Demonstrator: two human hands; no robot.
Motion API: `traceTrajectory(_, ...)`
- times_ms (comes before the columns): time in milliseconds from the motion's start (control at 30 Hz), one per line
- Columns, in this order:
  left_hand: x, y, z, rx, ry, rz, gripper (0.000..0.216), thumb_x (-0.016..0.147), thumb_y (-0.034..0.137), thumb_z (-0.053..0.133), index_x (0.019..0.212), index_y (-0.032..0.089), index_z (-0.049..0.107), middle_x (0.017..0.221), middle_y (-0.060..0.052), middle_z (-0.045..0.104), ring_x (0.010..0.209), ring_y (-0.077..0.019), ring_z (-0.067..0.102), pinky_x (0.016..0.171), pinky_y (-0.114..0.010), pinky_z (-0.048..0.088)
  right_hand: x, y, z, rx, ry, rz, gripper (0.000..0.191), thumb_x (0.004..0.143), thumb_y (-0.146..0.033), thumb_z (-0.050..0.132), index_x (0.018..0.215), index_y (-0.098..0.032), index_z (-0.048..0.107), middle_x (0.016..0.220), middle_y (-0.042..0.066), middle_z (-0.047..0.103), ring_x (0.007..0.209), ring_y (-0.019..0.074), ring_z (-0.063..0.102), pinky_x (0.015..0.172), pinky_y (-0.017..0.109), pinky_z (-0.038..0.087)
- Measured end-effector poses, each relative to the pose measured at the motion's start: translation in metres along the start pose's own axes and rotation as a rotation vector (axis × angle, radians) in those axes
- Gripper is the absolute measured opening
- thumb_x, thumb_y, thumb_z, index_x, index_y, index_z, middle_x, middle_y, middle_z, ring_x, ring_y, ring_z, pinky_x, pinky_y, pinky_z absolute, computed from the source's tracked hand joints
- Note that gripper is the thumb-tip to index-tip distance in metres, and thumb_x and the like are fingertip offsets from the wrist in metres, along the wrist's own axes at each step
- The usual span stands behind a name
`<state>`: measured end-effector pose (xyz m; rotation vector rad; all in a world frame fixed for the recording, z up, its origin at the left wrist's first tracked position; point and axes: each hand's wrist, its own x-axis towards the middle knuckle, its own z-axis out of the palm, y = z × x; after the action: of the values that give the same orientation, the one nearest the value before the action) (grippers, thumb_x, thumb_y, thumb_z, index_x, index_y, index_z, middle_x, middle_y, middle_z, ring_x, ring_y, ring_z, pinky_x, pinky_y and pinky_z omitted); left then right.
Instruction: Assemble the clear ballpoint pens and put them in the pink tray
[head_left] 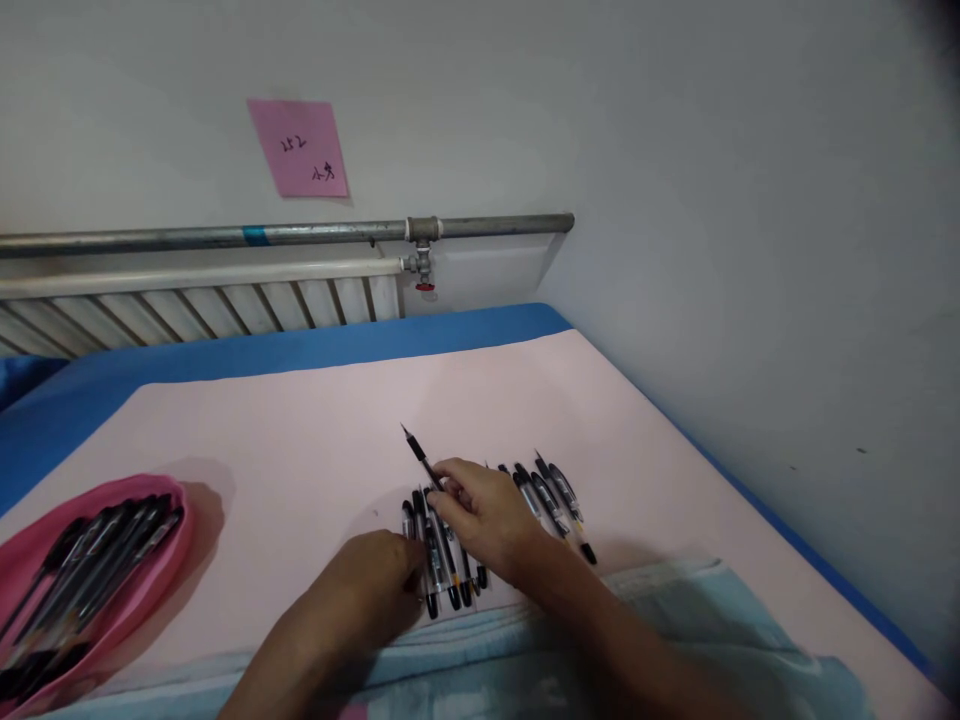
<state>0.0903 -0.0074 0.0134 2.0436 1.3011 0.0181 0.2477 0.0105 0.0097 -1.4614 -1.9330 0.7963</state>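
Note:
Between the thumb and fingers of my right hand [480, 510] is a black pen [421, 457], its tip pointing up and away to the left. Under that hand lies a row of several black-and-clear pens [448, 560] on the pink surface [300, 450]. My left hand [375, 575] rests at the left edge of this row, its fingers curled and mostly hidden, so what they hold cannot be made out. Another group of pens [551, 497] lies just right of my right hand, partly covered by it.
At the left a pink container [184, 540] holds several more pens. Light blue cloth [675, 620] lies along the near edge. Beyond the blue border [337, 345] are a white radiator [202, 310], a metal pipe [322, 232] and a wall with a pink note [300, 150]. Another wall [750, 250] stands right.

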Motion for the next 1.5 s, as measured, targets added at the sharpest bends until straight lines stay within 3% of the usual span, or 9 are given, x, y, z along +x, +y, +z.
traceTrajectory(167, 0.001, -0.012, -0.014, -0.351, 0.091, 0.015, 0.009, 0.057, 0.013, 0.051, 0.051, 0.019, 0.054, 0.047, 0.003, 0.049, 0.044, -0.0097, 0.038, 0.045, -0.023, 0.023, 0.000, -0.003, -0.003, 0.017, -0.004, 0.003, 0.016, 0.078, -0.022, 0.049, 0.090, -0.020, 0.060, 0.066, -0.003, 0.055, 0.060, 0.0099, 0.045, 0.057, 0.020, 0.030)
traceTrajectory(333, 0.011, -0.034, -0.040, -1.194, 0.492, -0.125, 0.015, 0.068, 0.032, 0.060, 0.065, 0.017, 0.058, 0.054, 0.004, 0.050, 0.049, -0.0082, 0.044, 0.047, -0.020, 0.034, -0.005, -0.009, 0.004, 0.137, -0.088, -0.045, 0.013, 0.078, -0.020, 0.049, 0.086, -0.020, 0.060, 0.065, -0.004, 0.053, 0.059, 0.0088, 0.046, 0.055, 0.019, 0.029)
traceTrajectory(400, 0.014, -0.038, -0.042, -1.458, 0.523, -0.118, 0.016, 0.066, 0.031, 0.065, 0.068, 0.016, 0.060, 0.062, 0.002, 0.054, 0.053, -0.0074, 0.047, 0.048, -0.019, 0.037, -0.008, -0.010, 0.011, 0.185, -0.130, -0.055, 0.011, 0.077, -0.019, 0.050, 0.084, -0.020, 0.059, 0.065, -0.004, 0.052, 0.060, 0.0085, 0.046, 0.054, 0.019, 0.029)
traceTrajectory(467, 0.016, -0.039, -0.040, -1.571, 0.517, -0.108, 0.016, 0.065, 0.028, 0.067, 0.073, 0.015, 0.062, 0.068, 0.001, 0.056, 0.056, -0.0071, 0.050, 0.051, -0.019, 0.040, -0.010, -0.010, 0.018, 0.207, -0.146, -0.059, 0.009, 0.076, -0.019, 0.051, 0.080, -0.020, 0.059, 0.064, -0.005, 0.051, 0.060, 0.0085, 0.046, 0.054, 0.019, 0.028)
traceTrajectory(767, 0.020, -0.030, -0.030, -1.543, 0.469, -0.061, 0.017, 0.066, 0.027, 0.068, 0.075, 0.013, 0.065, 0.064, 0.000, 0.055, 0.056, -0.0067, 0.050, 0.050, -0.018, 0.042, -0.009, -0.006, 0.023, 0.251, -0.133, -0.014, 0.009, 0.077, -0.020, 0.049, 0.079, -0.019, 0.058, 0.062, -0.005, 0.049, 0.058, 0.0084, 0.043, 0.051, 0.019, 0.026)
traceTrajectory(1000, 0.021, -0.027, -0.029, -1.464, 0.542, -0.041, 0.018, 0.065, 0.028, 0.069, 0.076, 0.013, 0.065, 0.063, 0.000, 0.057, 0.056, -0.0073, 0.050, 0.050, -0.019, 0.041, -0.008, -0.006, 0.022, 0.382, -0.206, 0.059, 0.007, 0.075, -0.021, 0.051, 0.076, -0.017, 0.057, 0.057, -0.006, 0.042, 0.053, 0.0069, 0.038, 0.047, 0.018, 0.025)
traceTrajectory(1500, 0.019, -0.025, -0.030, -1.550, 0.522, -0.037, 0.020, 0.064, 0.029, 0.069, 0.076, 0.013, 0.064, 0.064, 0.002, 0.055, 0.055, -0.0060, 0.049, 0.048, -0.019, 0.040, -0.008, -0.007, 0.020, 0.303, -0.190, 0.014, 0.007, 0.076, -0.019, 0.048, 0.073, -0.017, 0.054, 0.057, -0.006, 0.040, 0.053, 0.0070, 0.036, 0.047, 0.018, 0.023)
